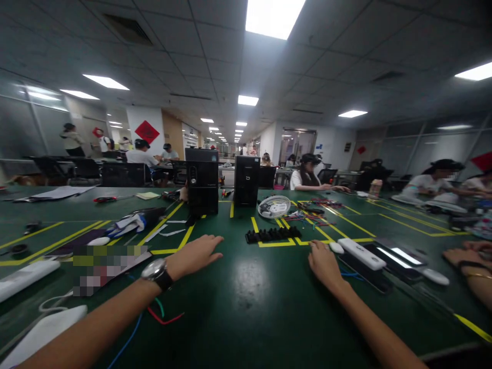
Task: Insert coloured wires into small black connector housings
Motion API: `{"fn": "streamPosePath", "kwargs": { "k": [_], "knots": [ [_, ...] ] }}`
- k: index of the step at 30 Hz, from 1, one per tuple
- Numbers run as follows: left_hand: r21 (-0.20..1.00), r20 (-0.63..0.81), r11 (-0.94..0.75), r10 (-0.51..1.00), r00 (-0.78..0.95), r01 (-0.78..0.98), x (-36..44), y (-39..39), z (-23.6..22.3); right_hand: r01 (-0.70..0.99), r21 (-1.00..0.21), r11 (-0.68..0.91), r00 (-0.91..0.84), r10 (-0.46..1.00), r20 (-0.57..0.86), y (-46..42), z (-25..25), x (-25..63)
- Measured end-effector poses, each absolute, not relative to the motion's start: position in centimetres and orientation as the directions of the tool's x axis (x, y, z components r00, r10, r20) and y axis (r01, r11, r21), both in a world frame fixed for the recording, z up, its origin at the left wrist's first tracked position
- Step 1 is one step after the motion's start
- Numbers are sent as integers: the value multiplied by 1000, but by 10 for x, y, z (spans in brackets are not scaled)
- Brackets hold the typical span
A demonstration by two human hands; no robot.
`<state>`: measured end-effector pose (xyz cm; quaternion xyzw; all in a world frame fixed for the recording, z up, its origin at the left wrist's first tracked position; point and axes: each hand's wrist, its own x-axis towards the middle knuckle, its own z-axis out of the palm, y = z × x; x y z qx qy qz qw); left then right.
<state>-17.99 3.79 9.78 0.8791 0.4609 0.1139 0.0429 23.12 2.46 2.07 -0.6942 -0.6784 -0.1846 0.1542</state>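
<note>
My left hand (194, 254) lies flat on the dark green table (246, 287) with its fingers stretched forward and nothing in it; a watch (157, 273) is on that wrist. My right hand (324, 263) rests palm down on the table, fingers loosely curled, holding nothing. It sits just left of a small white oval piece (336, 247) and a white power strip (361, 253). A row of black parts (272, 234) lies ahead between my hands, inside yellow tape lines.
Two black computer cases (202, 179) (246, 180) stand ahead. A white fan guard (274, 206) and loose coloured wires (315, 212) lie beyond. Red, green and blue wires (161, 315) run under my left arm. Another person's hands (467, 256) rest at the right edge. Other people sit at tables behind.
</note>
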Motion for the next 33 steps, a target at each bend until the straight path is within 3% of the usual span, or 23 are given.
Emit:
{"fn": "streamPosePath", "kwargs": {
  "k": [3,7,12,18,22,25,29,33],
  "knots": [
    [257,174,-522,853,492,814,-120,90,85,980,41,-197,156,872,463,5,7,285],
    [354,149,-378,926,348,855,-54,138,61,974,-33,-223,213,868,447,-2,-3,295],
    [413,150,-255,966,210,874,-13,152,26,992,-122,-32,86,882,463,0,-2,289],
    [521,315,-230,947,65,822,-9,132,0,982,-133,130,-58,893,447,-3,0,289],
    [776,450,-322,885,-118,543,-12,106,-7,967,-185,174,-74,890,450,4,-2,276],
    [885,410,-347,897,-166,311,-14,88,-8,930,-253,268,-123,873,473,10,0,255],
    [955,297,-285,925,-239,81,-18,74,-8,838,-362,409,-218,858,465,20,10,206],
    [964,259,-264,931,-257,16,-24,71,-10,774,-415,478,-259,837,482,43,17,146]
  ]
}}
